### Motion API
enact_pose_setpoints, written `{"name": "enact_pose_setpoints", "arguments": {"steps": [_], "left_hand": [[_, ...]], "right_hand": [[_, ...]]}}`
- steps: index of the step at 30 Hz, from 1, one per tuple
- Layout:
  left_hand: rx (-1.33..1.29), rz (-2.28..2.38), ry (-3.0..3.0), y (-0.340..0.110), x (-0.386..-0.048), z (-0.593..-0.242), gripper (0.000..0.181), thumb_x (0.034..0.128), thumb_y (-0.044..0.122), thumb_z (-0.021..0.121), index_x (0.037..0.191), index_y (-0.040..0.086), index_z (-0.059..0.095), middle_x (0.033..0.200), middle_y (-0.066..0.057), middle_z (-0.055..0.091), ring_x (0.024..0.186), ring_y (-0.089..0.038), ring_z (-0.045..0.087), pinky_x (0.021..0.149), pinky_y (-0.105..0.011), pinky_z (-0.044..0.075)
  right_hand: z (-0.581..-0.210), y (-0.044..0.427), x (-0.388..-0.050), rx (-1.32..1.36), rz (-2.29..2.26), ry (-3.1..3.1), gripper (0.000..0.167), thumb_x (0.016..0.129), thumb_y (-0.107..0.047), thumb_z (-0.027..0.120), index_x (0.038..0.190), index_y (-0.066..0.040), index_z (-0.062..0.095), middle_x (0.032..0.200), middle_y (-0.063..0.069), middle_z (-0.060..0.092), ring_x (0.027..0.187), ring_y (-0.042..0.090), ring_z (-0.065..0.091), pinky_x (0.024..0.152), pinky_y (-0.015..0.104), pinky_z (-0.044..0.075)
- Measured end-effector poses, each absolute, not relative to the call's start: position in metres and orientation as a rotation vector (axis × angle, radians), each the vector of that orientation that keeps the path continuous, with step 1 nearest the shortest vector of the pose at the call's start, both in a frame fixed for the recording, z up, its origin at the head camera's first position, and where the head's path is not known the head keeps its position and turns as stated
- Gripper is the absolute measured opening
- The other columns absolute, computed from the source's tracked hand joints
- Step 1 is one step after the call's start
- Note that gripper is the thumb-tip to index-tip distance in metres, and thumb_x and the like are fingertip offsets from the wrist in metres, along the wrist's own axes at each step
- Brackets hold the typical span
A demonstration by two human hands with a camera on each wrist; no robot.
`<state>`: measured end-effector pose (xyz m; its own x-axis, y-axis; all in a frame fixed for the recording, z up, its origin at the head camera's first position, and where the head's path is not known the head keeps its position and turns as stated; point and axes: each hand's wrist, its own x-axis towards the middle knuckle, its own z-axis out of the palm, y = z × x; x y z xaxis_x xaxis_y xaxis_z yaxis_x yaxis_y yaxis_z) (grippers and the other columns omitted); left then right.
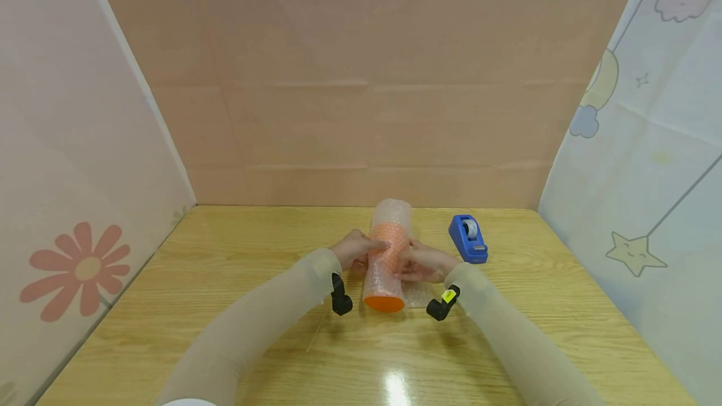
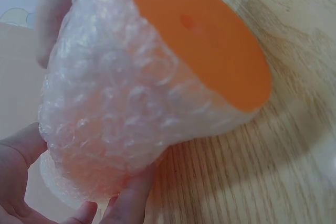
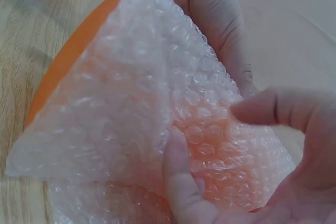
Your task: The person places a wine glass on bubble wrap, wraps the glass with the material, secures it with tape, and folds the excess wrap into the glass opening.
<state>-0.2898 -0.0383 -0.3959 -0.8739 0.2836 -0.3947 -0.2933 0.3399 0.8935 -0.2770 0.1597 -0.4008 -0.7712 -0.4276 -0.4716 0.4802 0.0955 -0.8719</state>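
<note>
An orange object wrapped in bubble wrap (image 1: pixel 389 237) lies lengthwise on the table, its flat round orange end (image 2: pixel 210 40) facing the person. On its left side, the left hand (image 1: pixel 358 249) grips the wrap, thumb on top and fingers low at the side, as the left wrist view shows. The right hand (image 1: pixel 425 263) is at the right side; in the right wrist view one finger (image 3: pixel 178 171) presses the edge of a wrap layer and the thumb is held apart from the fingers. A loose flap of wrap (image 1: pixel 417 295) lies on the table under the right hand.
A blue tape dispenser (image 1: pixel 469 240) with a clear roll stands to the right of the wrapped object on the wooden table (image 1: pixel 254 237). A thin strip (image 1: pixel 317 333) lies near the left forearm. Cloth-covered walls stand behind and at both sides.
</note>
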Motion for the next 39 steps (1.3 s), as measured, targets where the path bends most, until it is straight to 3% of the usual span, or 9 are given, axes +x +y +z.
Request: {"name": "enact_pose_setpoints", "arguments": {"steps": [4,7,12,19,28,31,35,39], "left_hand": [[0.005,1.568,2.111,-0.039,-0.289,-0.395,0.031,0.0870,0.036,0.071,0.087,0.005,0.062,0.082,-0.003,0.065,0.069,-0.014,0.062,0.064,-0.029,0.054],[0.003,1.571,2.105,-0.039,-0.288,-0.394,0.031,0.0873,0.036,0.071,0.084,0.007,0.061,0.078,-0.001,0.063,0.067,-0.013,0.061,0.064,-0.029,0.054],[0.009,1.580,2.103,-0.038,-0.289,-0.395,0.030,0.0871,0.036,0.071,0.084,0.007,0.063,0.077,-0.001,0.064,0.066,-0.012,0.062,0.063,-0.028,0.054],[0.029,1.576,2.104,-0.038,-0.290,-0.396,0.029,0.0881,0.035,0.070,0.084,0.006,0.066,0.076,-0.001,0.065,0.066,-0.012,0.062,0.060,-0.026,0.053],[0.030,1.568,2.100,-0.039,-0.291,-0.397,0.031,0.0880,0.035,0.070,0.086,0.004,0.067,0.076,-0.002,0.066,0.065,-0.012,0.062,0.060,-0.027,0.054],[0.010,1.557,2.107,-0.039,-0.291,-0.398,0.030,0.0878,0.035,0.070,0.084,0.006,0.065,0.078,-0.001,0.066,0.067,-0.013,0.061,0.062,-0.029,0.054],[-0.012,1.558,2.104,-0.039,-0.292,-0.398,0.031,0.0874,0.036,0.071,0.085,0.005,0.065,0.085,-0.003,0.066,0.072,-0.014,0.062,0.067,-0.031,0.055],[-0.038,1.555,2.108,-0.039,-0.292,-0.396,0.036,0.0853,0.037,0.073,0.091,0.003,0.064,0.091,-0.005,0.065,0.077,-0.017,0.062,0.070,-0.031,0.056]], "right_hand": [[-0.399,0.158,-0.277,0.074,-1.720,1.753,0.078,0.095,-0.021,0.060,0.150,-0.011,0.004,0.110,0.017,0.043,0.090,0.024,0.059,0.083,0.034,0.057],[-0.398,0.154,-0.276,0.087,-1.700,1.794,0.083,0.092,-0.028,0.067,0.147,-0.008,0.008,0.118,0.018,0.042,0.093,0.024,0.058,0.083,0.033,0.056],[-0.397,0.148,-0.273,0.025,-1.679,1.835,0.078,0.089,-0.027,0.069,0.142,-0.005,0.016,0.132,0.018,0.038,0.102,0.024,0.051,0.084,0.031,0.054],[-0.397,0.145,-0.273,-0.068,-1.662,1.838,0.077,0.088,-0.023,0.071,0.140,-0.004,0.018,0.129,0.014,0.037,0.097,0.021,0.048,0.079,0.027,0.051],[-0.398,0.147,-0.274,-0.045,-1.643,1.854,0.078,0.090,-0.009,0.064,0.144,-0.003,0.008,0.137,0.020,0.031,0.105,0.026,0.049,0.084,0.031,0.052],[-0.399,0.150,-0.275,0.018,-1.640,1.859,0.081,0.095,-0.019,0.061,0.149,-0.006,0.002,0.135,0.022,0.033,0.102,0.026,0.051,0.083,0.031,0.053],[-0.400,0.155,-0.278,0.109,-1.680,1.856,0.072,0.101,-0.036,0.048,0.151,-0.007,0.006,0.134,0.024,0.035,0.102,0.028,0.052,0.083,0.034,0.056],[-0.400,0.155,-0.279,0.151,-1.755,1.823,0.062,0.103,-0.037,0.040,0.152,-0.006,0.015,0.142,0.025,0.029,0.112,0.033,0.049,0.086,0.039,0.056]]}}
